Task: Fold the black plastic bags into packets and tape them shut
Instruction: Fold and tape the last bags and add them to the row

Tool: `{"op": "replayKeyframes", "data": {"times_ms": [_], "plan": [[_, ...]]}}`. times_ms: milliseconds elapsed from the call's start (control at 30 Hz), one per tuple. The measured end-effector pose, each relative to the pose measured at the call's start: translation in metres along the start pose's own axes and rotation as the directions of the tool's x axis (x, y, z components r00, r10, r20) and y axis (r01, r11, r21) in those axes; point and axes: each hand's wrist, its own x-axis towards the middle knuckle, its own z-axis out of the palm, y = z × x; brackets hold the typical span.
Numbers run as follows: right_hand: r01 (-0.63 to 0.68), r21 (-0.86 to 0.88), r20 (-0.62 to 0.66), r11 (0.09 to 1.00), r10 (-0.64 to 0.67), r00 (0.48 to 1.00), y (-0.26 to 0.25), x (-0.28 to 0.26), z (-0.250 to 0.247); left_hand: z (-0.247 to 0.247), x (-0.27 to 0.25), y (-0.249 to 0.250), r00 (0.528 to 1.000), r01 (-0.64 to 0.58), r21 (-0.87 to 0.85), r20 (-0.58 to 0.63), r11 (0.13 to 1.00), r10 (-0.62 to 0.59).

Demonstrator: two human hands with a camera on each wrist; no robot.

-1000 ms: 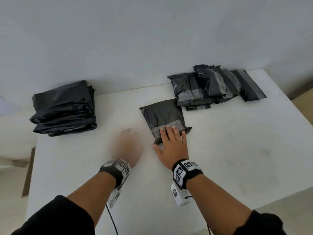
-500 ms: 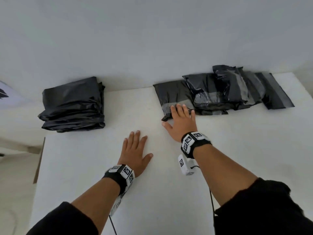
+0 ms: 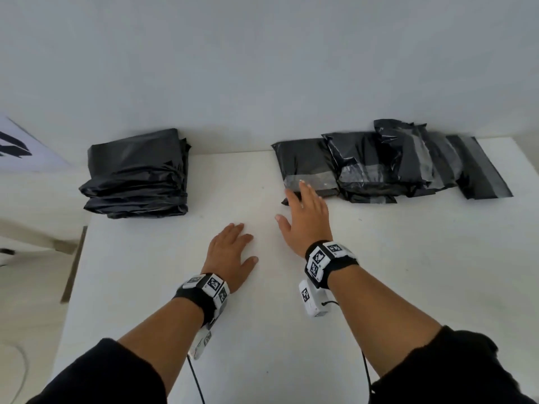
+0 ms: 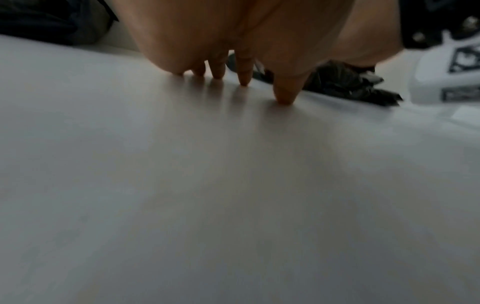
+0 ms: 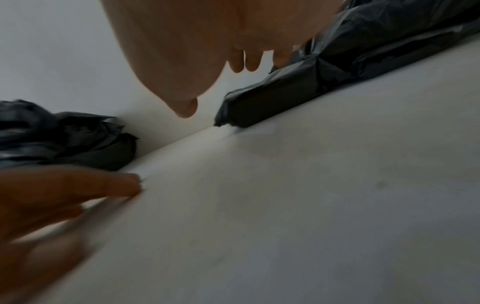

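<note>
A taped black packet (image 3: 303, 161) lies at the back of the white table (image 3: 379, 287), against a row of several finished taped packets (image 3: 408, 167). My right hand (image 3: 306, 217) hovers open at the packet's near edge with straight fingers; in the right wrist view the fingertips (image 5: 246, 61) hang just above the packet (image 5: 272, 98). A stack of folded black plastic bags (image 3: 137, 176) sits at the back left. My left hand (image 3: 230, 252) rests flat and open on the bare tabletop, fingertips (image 4: 284, 96) touching the surface.
A grey wall rises right behind the table. The table's left edge (image 3: 73, 287) drops to a pale floor with a wooden strip. Black cables hang from both wrist cameras at the near edge.
My right hand has pushed the taped packet away to the back, beside the finished packets, and now lifts off it. My left hand has settled flat on the table.
</note>
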Motion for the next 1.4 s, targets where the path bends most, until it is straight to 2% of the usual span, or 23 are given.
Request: {"op": "replayKeyframes", "data": {"times_ms": [67, 100, 167, 267, 300, 367, 467, 533, 600, 667, 733, 833, 933, 967, 1033, 1100, 1167, 1233, 1300, 1400], "plan": [[0.028, 0.070, 0.049, 0.997, -0.032, 0.998, -0.018, -0.013, 0.006, -0.020, 0.001, 0.000, 0.985, 0.003, -0.135, -0.169, 0.991, -0.026], [0.031, 0.082, 0.113, 0.996, -0.040, 0.993, -0.028, -0.019, 0.010, -0.032, 0.003, -0.001, 0.965, -0.020, -0.138, -0.261, 0.990, -0.017], [0.044, 0.048, 0.240, 0.998, -0.054, 0.969, -0.046, -0.030, 0.019, -0.063, 0.008, -0.007, 0.908, -0.052, -0.074, -0.419, 0.996, 0.016], [0.063, -0.039, 0.358, 0.997, -0.044, 0.933, -0.066, -0.045, 0.033, -0.113, 0.016, -0.023, 0.812, -0.036, 0.048, -0.581, 0.998, 0.057], [0.062, -0.060, 0.373, 0.996, -0.035, 0.927, -0.069, -0.049, 0.035, -0.128, 0.017, -0.029, 0.787, 0.003, 0.094, -0.614, 0.996, 0.056], [0.053, -0.075, 0.388, 0.996, -0.020, 0.921, -0.070, -0.053, 0.035, -0.151, 0.019, -0.044, 0.768, 0.154, 0.150, -0.640, 0.977, -0.023], [0.054, -0.061, 0.407, 0.997, -0.024, 0.913, -0.068, -0.053, 0.030, -0.167, 0.021, -0.071, 0.780, 0.391, 0.173, -0.583, 0.904, -0.226], [0.040, -0.032, 0.426, 0.999, -0.023, 0.905, -0.067, -0.052, 0.027, -0.172, 0.021, -0.084, 0.785, 0.434, 0.167, -0.552, 0.885, -0.281], [0.012, 0.001, 0.423, 1.000, -0.011, 0.906, -0.065, -0.054, 0.023, -0.178, 0.019, -0.085, 0.764, 0.359, 0.064, -0.593, 0.931, -0.254], [-0.030, 0.048, 0.405, 0.998, 0.008, 0.914, -0.061, -0.058, 0.016, -0.183, 0.016, -0.073, 0.716, 0.210, -0.082, -0.666, 0.974, -0.210], [-0.093, 0.126, 0.383, 0.988, 0.038, 0.923, -0.058, -0.064, 0.009, -0.186, 0.012, -0.052, 0.681, 0.114, -0.193, -0.699, 0.975, -0.218], [-0.184, 0.286, 0.322, 0.940, 0.087, 0.943, -0.051, -0.071, 0.001, -0.181, 0.003, -0.018, 0.673, 0.026, -0.246, -0.712, 0.969, -0.199], [-0.246, 0.479, 0.237, 0.842, 0.146, 0.961, -0.042, -0.079, -0.007, -0.162, -0.010, 0.011, 0.653, -0.063, -0.281, -0.737, 0.958, -0.173], [-0.265, 0.554, 0.217, 0.789, 0.171, 0.961, -0.040, -0.082, -0.010, -0.152, -0.014, 0.019, 0.660, -0.082, -0.288, -0.733, 0.954, -0.165], [-0.322, 0.703, 0.234, 0.634, 0.220, 0.947, -0.038, -0.088, -0.016, -0.125, -0.020, 0.033, 0.713, -0.094, -0.302, -0.685, 0.949, -0.147], [-0.407, 0.800, 0.322, 0.441, 0.257, 0.911, -0.034, -0.095, -0.020, -0.095, -0.028, 0.043, 0.788, -0.085, -0.336, -0.599, 0.938, -0.143], [-0.483, 0.817, 0.403, 0.317, 0.285, 0.869, -0.026, -0.102, -0.021, -0.068, -0.038, 0.052, 0.843, -0.070, -0.393, -0.514, 0.917, -0.156], [-0.521, 0.800, 0.448, 0.296, 0.282, 0.848, -0.017, -0.110, -0.022, -0.047, -0.050, 0.059, 0.879, -0.051, -0.433, -0.447, 0.900, -0.165], [-0.529, 0.779, 0.478, 0.337, 0.226, 0.849, -0.009, -0.118, -0.024, -0.031, -0.062, 0.064, 0.910, -0.026, -0.415, -0.386, 0.910, -0.150], [-0.461, 0.776, 0.502, 0.430, 0.022, 0.865, 0.001, -0.129, -0.019, -0.014, -0.076, 0.068, 0.957, 0.026, -0.300, -0.269, 0.954, -0.110]]}}
